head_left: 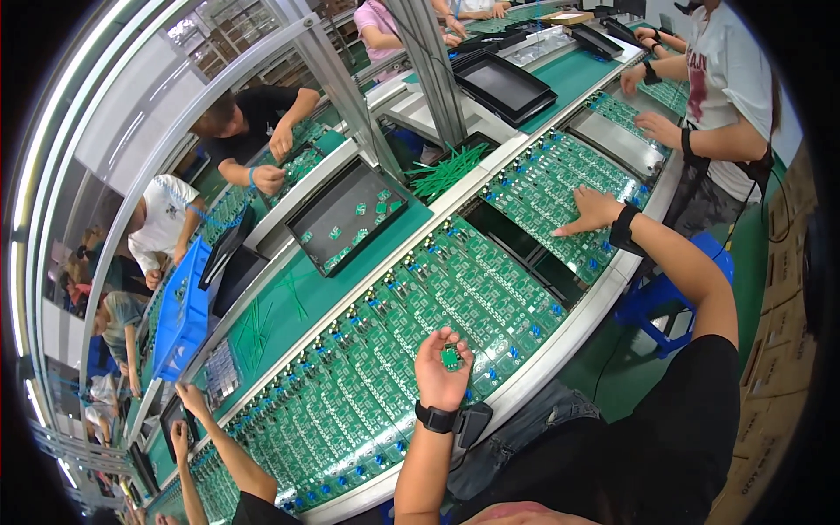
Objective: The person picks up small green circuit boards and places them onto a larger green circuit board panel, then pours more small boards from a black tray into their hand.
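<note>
My left hand [440, 374] is palm up with its fingers curled around a small green circuit board [450, 357]. Beneath it lies a large green circuit board panel [472, 280] with rows of parts and blue components along its near edge. To the right, my right hand [597, 210] reaches over another green panel [534, 194]. Its fingers are apart, and one fingertip touches or nearly touches that panel's surface. I make out nothing held in it. A dark gap [503, 229] of the line separates the two panels.
Beyond the line's rail [446, 204], a black tray [306, 213] holds several small green boards. Green strips [446, 172] lie in a pile beside it. A blue bin [182, 319] stands at left. Co-workers' hands [661, 129] work at right and at lower left [194, 402]. A blue stool [652, 311] stands near my right arm.
</note>
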`<state>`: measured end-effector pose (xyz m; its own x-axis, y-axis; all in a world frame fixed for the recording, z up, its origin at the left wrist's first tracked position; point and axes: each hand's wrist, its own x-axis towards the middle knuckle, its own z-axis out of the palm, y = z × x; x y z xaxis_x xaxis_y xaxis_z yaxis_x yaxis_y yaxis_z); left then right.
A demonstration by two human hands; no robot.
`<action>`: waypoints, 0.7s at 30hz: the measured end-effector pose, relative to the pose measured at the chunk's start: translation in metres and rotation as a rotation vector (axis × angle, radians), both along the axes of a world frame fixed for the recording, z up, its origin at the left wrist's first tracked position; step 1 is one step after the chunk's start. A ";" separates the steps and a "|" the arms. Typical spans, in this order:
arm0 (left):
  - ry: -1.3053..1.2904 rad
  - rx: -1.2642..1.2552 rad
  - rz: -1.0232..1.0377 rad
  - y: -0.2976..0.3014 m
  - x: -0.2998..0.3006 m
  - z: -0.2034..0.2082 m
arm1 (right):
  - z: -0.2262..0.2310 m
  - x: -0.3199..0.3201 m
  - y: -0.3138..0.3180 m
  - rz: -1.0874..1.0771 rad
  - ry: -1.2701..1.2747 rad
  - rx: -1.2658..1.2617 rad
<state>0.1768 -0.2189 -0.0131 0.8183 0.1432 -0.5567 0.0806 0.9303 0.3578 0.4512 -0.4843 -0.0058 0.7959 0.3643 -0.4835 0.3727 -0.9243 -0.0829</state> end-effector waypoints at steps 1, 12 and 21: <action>-0.001 -0.005 0.008 0.000 0.000 0.000 | 0.000 -0.002 0.002 0.008 -0.001 -0.005; 0.011 0.016 0.030 -0.001 0.002 0.000 | -0.001 -0.024 0.027 0.037 -0.003 -0.039; -0.038 -0.019 0.063 0.000 0.002 -0.003 | -0.001 -0.033 0.037 0.082 -0.060 -0.051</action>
